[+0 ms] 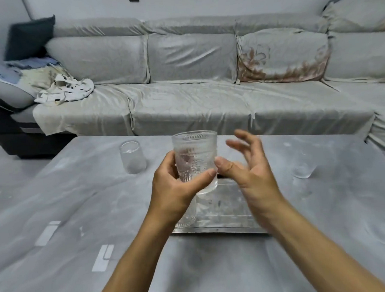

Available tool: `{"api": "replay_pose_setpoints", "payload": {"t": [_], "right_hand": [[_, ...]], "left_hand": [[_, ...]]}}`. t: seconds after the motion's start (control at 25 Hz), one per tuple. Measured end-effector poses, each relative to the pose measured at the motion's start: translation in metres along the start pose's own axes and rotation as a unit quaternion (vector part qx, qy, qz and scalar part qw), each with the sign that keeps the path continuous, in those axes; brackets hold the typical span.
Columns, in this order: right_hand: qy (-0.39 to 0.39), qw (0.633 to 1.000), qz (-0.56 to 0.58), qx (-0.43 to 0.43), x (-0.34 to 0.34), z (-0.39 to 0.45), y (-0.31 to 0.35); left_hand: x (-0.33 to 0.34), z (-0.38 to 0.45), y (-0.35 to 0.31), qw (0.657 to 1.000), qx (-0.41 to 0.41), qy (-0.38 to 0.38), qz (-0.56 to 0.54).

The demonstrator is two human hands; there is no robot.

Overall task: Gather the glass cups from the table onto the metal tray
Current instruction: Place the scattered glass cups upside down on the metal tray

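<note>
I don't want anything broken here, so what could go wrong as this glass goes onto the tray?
The left hand alone grips the patterned glass; the right hand is open beside it, so it might slip. Another glass already stands on the metal tray just below, so they may knock together.

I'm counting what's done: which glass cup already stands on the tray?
The ribbed cup half hidden under the left hand, standing on the metal tray. The others are held or stand on the bare table.
</note>
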State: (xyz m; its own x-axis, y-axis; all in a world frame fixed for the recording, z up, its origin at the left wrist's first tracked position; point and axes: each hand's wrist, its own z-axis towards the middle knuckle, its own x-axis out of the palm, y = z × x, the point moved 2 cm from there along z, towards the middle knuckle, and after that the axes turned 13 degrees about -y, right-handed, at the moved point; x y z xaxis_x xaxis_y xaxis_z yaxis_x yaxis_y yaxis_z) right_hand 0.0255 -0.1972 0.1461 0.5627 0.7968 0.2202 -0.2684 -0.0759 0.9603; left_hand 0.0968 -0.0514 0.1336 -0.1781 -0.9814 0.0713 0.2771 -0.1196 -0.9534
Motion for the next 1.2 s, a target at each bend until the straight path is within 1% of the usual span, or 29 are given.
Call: {"api": "replay_pose_setpoints", "payload": {"t": [0.04, 0.08, 0.12, 0.16, 0.2, 0.24, 0.32, 0.4, 0.44, 0.48, 0.52, 0.56, 0.6, 0.64, 0.68, 0.72, 0.8, 0.92, 1.08, 1.2], "right_hand": [[-0.013, 0.994, 0.04, 0.096, 0.004, -0.009, -0.016], [0.018, 0.974, 0.09, 0.209, 0.01, -0.019, -0.027], [0.051, 0.941, 0.138, 0.304, 0.015, -0.026, -0.035], [0.064, 0.915, 0.187, 0.351, 0.016, -0.029, -0.04], [0.058, 0.9, 0.235, 0.364, 0.014, -0.027, -0.043], [0.036, 0.893, 0.267, 0.361, 0.012, -0.023, -0.041], [-0.004, 0.89, 0.3, 0.344, 0.009, -0.01, -0.038], [-0.048, 0.903, 0.298, 0.307, 0.006, 0.007, -0.039], [-0.083, 0.913, 0.283, 0.281, 0.001, 0.019, -0.041], [-0.122, 0.928, 0.252, 0.245, -0.003, 0.029, -0.043], [-0.158, 0.948, 0.193, 0.196, -0.008, 0.039, -0.043], [-0.184, 0.969, 0.098, 0.132, -0.013, 0.048, -0.045], [-0.193, 0.979, -0.029, 0.059, -0.018, 0.055, -0.048], [-0.181, 0.97, -0.159, -0.016, -0.02, 0.061, -0.054], [-0.155, 0.948, -0.265, -0.078, -0.021, 0.066, -0.062], [-0.127, 0.925, -0.338, -0.117, -0.021, 0.069, -0.072], [-0.082, 0.895, -0.412, -0.15, -0.018, 0.074, -0.092], [-0.053, 0.885, -0.435, -0.158, -0.012, 0.077, -0.115], [-0.044, 0.885, -0.437, -0.157, -0.005, 0.077, -0.131], [-0.031, 0.882, -0.438, -0.172, -0.005, 0.077, -0.135]], "left_hand": [[0.003, 0.0, 0.004, 0.999, -0.025, -0.005, -0.044], [0.006, 0.0, 0.008, 0.998, -0.032, -0.01, -0.062], [0.009, 0.0, 0.01, 0.998, -0.026, -0.008, -0.057], [0.013, 0.001, 0.013, 0.999, -0.012, -0.002, -0.042], [0.017, 0.002, 0.015, 1.0, 0.001, 0.004, -0.021], [0.019, 0.003, 0.016, 1.0, 0.018, 0.014, 0.003], [0.02, 0.008, 0.014, 0.993, 0.069, 0.068, 0.062], [0.013, 0.019, 0.014, 0.98, 0.098, 0.137, 0.106], [0.006, 0.027, 0.016, 0.975, 0.097, 0.152, 0.131], [-0.003, 0.034, 0.02, 0.971, 0.093, 0.148, 0.165], [-0.012, 0.039, 0.027, 0.964, 0.093, 0.13, 0.213], [-0.019, 0.042, 0.035, 0.95, 0.105, 0.111, 0.274], [-0.022, 0.042, 0.045, 0.929, 0.125, 0.1, 0.334], [-0.021, 0.041, 0.054, 0.905, 0.147, 0.102, 0.385], [-0.018, 0.039, 0.063, 0.883, 0.163, 0.114, 0.424], [-0.017, 0.038, 0.07, 0.868, 0.171, 0.124, 0.449], [-0.018, 0.039, 0.078, 0.856, 0.188, 0.123, 0.466], [-0.021, 0.039, 0.081, 0.843, 0.234, 0.114, 0.471], [-0.021, 0.038, 0.082, 0.848, 0.237, 0.1, 0.462], [-0.023, 0.04, 0.085, 0.849, 0.235, 0.101, 0.462]]}}
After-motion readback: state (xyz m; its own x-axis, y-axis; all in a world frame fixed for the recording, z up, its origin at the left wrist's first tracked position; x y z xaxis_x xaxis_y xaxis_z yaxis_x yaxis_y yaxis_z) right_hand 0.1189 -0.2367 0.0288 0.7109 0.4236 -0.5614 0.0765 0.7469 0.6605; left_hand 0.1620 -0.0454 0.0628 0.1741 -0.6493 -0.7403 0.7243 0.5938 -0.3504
